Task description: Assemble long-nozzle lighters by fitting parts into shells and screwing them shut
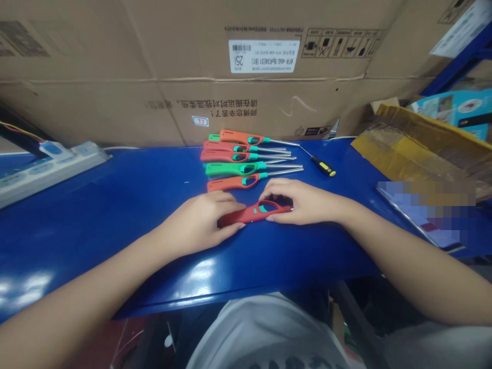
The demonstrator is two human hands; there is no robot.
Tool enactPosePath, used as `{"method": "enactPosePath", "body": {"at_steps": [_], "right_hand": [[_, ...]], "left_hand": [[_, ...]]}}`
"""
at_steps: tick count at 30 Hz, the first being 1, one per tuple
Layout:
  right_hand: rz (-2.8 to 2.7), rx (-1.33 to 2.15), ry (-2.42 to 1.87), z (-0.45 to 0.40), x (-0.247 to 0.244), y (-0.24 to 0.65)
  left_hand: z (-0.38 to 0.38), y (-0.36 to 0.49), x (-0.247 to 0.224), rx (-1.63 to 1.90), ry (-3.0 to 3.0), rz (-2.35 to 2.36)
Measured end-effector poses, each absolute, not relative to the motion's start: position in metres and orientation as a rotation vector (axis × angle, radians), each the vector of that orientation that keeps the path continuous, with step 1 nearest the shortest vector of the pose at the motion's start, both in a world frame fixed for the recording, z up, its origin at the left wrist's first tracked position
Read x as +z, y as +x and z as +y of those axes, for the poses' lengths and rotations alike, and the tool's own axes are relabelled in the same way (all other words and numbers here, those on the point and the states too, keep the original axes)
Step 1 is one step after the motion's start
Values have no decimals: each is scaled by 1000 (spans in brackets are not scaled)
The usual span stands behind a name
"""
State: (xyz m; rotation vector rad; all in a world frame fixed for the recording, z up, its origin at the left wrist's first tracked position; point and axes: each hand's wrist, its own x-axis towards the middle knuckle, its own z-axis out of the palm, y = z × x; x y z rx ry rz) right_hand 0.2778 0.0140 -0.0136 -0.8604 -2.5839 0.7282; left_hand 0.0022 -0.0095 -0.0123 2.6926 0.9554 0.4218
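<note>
Between my two hands is a red long-reach lighter point(251, 212) with a teal trigger, lying level just over or on the blue table. My left hand point(213, 218) is closed around its handle end. My right hand point(294, 202) grips the other end, past the trigger loop, and hides most of the metal tube. Just beyond my hands, several more lighters lie side by side: an orange one point(230, 184) is nearest, then a green one point(230, 168), red ones point(219, 155) and another orange one point(238, 136). Their metal tubes point right.
A black and yellow screwdriver point(323, 166) lies right of the lighters. A white power strip point(49, 169) sits at left. Cardboard point(184, 46) walls off the back of the blue table point(161, 287). At right are a taped carton point(426, 148) and a phone-like device point(407, 215).
</note>
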Motion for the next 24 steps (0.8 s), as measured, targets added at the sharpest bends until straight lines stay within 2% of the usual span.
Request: {"method": "enactPosePath", "body": {"at_steps": [13, 20, 24], "right_hand": [[-2637, 627, -868, 13, -15, 276], [-2808, 113, -925, 8, -18, 269], [-2848, -11, -840, 9, -19, 268]], "left_hand": [[-10, 1, -22, 432, 2920, 999], [-12, 6, -27, 401, 3114, 1007], [-7, 5, -28, 514, 3011, 976]]}}
